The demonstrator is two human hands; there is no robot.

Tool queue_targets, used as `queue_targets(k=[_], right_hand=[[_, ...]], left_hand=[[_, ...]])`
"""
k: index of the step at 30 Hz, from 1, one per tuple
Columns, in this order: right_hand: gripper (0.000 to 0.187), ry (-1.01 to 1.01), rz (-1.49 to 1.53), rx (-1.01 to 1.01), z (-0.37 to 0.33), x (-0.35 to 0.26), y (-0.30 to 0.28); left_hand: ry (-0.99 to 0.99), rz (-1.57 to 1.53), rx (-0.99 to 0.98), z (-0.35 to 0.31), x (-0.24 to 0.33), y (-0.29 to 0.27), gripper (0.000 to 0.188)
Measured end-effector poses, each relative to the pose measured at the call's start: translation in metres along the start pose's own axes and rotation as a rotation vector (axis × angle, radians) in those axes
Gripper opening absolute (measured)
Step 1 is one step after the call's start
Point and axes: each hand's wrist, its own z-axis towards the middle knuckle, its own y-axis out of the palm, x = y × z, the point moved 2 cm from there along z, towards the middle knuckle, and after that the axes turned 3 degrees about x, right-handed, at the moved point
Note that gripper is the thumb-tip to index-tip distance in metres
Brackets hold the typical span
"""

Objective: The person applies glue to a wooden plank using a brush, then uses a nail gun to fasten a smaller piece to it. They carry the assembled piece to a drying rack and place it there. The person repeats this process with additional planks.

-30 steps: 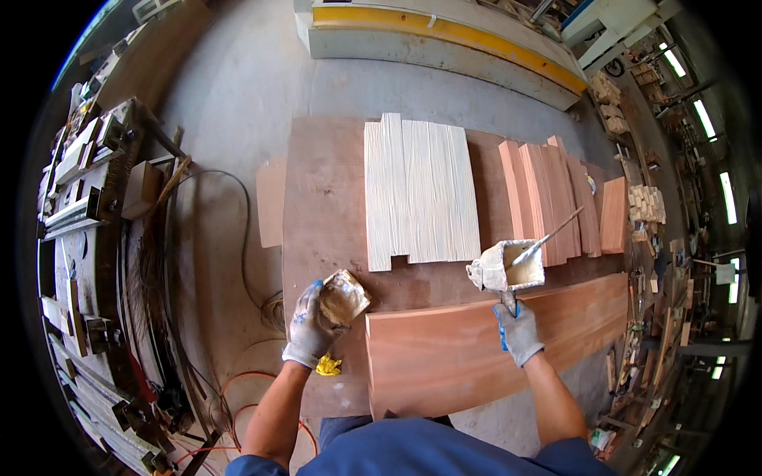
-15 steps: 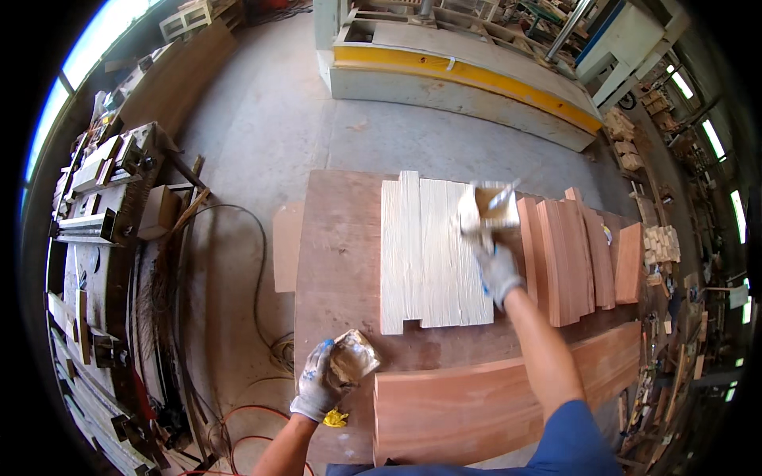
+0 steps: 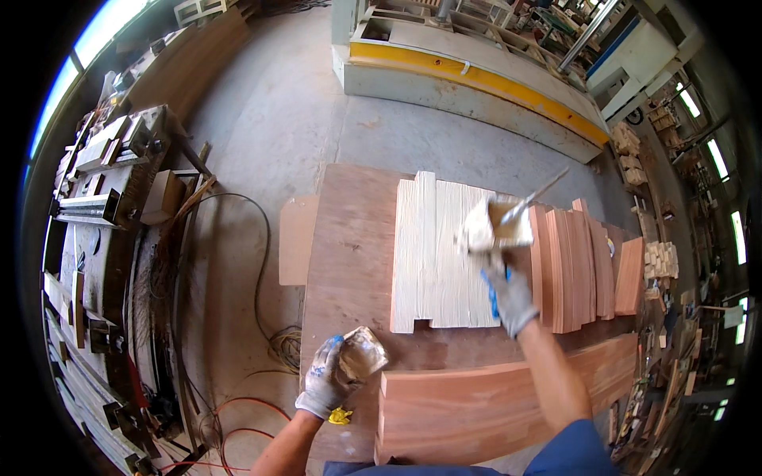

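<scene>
The right hand (image 3: 512,297), in a grey glove with blue trim, reaches out over a batch of pale, glue-coated wooden slats (image 3: 440,250) laid side by side. Its fingers are wrapped around a glue-smeared container (image 3: 496,226), from which a thin stick-like handle (image 3: 540,194) slants up and away to the right. The slats run lengthwise away from the person, their near ends uneven, with a notch at the bottom edge. Just right of them lies a row of bare reddish-brown wooden slats (image 3: 579,266), pointing the same way and slightly fanned.

The left hand (image 3: 325,385), in a stained grey glove, sits near the table's near-left edge, fingers closed on a small glue-caked pad or scraper (image 3: 363,355). Beside it, a stack of wide reddish boards (image 3: 484,404) lies crosswise along the near edge.

The brown plywood worktable (image 3: 349,238) has bare room left of the slats. Beyond is a grey concrete floor (image 3: 294,119) with cables (image 3: 262,262), and a yellow-edged machine bed (image 3: 476,75) farther off.
</scene>
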Motion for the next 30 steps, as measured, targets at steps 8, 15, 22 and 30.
queue_targets(k=[8,15,22,30], right_hand=[[0.027,0.087,-0.199,0.043,-0.023,0.038,0.018],[0.035,-0.166,-0.332,0.151,0.152,-0.052,0.061],[0.026,-0.102,0.020,0.039,0.114,-0.075,0.065],[0.023,0.166,-0.144,-0.030,-0.068,-0.015,0.070]], left_hand=[[0.003,-0.022,-0.008,-0.002,-0.003,0.001,0.102],[0.005,-0.013,-0.019,0.001,0.003,-0.007,0.103],[0.002,-0.023,0.014,0.000,0.000,-0.006,0.103],[-0.006,-0.048,0.035,-0.003,-0.004,0.001,0.095]])
